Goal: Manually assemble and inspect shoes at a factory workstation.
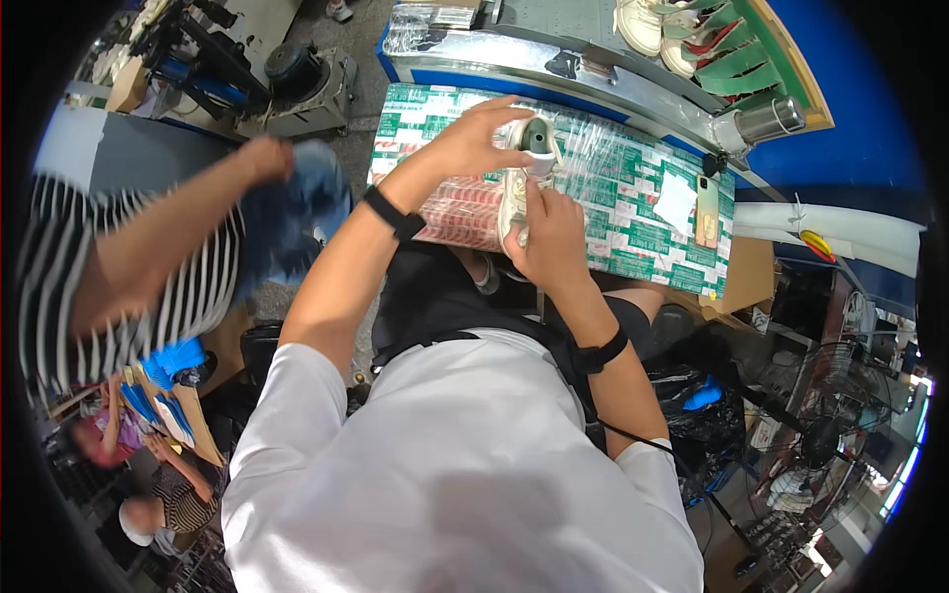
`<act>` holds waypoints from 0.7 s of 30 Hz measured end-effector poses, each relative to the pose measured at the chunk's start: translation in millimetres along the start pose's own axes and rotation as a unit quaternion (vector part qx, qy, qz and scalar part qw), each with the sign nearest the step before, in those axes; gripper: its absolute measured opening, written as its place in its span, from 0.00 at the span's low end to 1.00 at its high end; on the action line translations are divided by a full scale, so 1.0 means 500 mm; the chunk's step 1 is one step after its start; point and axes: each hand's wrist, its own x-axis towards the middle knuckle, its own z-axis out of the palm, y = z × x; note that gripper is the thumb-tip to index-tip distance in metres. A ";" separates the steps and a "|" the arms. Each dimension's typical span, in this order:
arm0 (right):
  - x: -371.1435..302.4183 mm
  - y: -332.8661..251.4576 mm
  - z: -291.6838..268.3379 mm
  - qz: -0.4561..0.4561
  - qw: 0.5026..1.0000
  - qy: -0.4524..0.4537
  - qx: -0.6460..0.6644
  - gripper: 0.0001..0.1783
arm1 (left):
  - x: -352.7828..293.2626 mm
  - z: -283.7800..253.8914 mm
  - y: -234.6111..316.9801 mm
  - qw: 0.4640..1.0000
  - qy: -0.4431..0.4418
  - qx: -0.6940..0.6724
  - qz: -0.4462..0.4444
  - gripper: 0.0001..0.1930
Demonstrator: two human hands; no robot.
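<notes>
Cream shoe (515, 198) (held), left hand (473, 141), right hand (556, 239)

Your cream shoe (516, 190) is in front of you. Its opening, dark green inside, is at the far end.

The table (633, 242) has a green, white and red top under shiny clear wrap. Just behind the table runs a long blue and silver ledge (494, 51). A big blue wall (860, 109) stands past the table's back right corner. The grey floor (362, 32) shows behind the table on its left. A round fan (822, 441) is on the table's right, toward the front. Far right of the table, bright white light (921, 427) shines in a strip.
</notes>
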 end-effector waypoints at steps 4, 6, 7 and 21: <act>0.004 0.003 -0.005 0.023 1.000 0.003 0.005 0.46 | 0.038 0.024 -0.030 0.991 -0.099 -0.073 -0.055 0.36; 0.000 0.004 0.001 0.016 1.000 0.009 0.005 0.45 | 0.037 0.020 -0.041 0.991 -0.105 -0.060 -0.049 0.33; -0.004 0.000 0.005 0.007 1.000 0.015 0.007 0.45 | 0.033 0.021 -0.048 0.991 -0.108 -0.061 -0.051 0.33; 0.031 -0.060 0.010 0.133 0.970 -0.028 0.203 0.39 | 0.037 0.014 -0.070 0.979 -0.113 -0.122 -0.116 0.31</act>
